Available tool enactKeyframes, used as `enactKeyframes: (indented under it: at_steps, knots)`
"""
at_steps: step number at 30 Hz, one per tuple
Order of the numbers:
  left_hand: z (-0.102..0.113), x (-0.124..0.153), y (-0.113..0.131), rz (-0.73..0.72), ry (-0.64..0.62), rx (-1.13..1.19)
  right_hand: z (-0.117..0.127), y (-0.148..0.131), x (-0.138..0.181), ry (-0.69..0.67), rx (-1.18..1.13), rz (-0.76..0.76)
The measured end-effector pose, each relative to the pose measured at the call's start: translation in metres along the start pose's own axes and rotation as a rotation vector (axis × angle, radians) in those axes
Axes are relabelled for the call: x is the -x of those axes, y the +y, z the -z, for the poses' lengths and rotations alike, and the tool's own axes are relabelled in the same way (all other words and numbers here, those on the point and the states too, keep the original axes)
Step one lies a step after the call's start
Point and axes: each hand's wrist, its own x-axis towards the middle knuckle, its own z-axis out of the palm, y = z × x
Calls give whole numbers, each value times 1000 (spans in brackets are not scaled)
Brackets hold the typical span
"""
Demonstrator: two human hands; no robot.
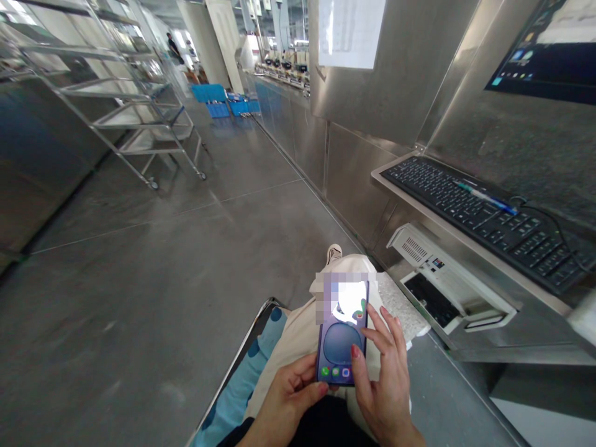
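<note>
A smartphone [341, 338] with a lit purple screen is held over my lap, which is clad in light trousers. My left hand [286, 403] grips its lower edge, fingers curled under it and the thumb at the bottom of the screen. My right hand [384, 379] supports the phone's right side, fingers spread along the edge and the thumb resting on the screen. I am seated on a chair with a blue spotted cushion [246, 379].
A steel workstation on the right carries a black keyboard [488, 217] with a pen [487, 198] lying on it, a monitor [547, 53] above and a small printer [447, 282] below. A wheeled metal rack [135, 118] stands far left. Blue crates [218, 102] and a person stand in the distance.
</note>
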Motion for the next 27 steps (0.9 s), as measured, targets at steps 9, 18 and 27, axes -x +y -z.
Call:
enactKeyframes:
  at_steps: [9,18,27]
  knots:
    - [6,3,-1,-7,39,35,1,1,6,66,-111,-93]
    - [6,2,-2,-13,37,53,2,2,12,78,-176,-162]
    - [6,3,-3,-20,42,37,3,4,14,81,-182,-156]
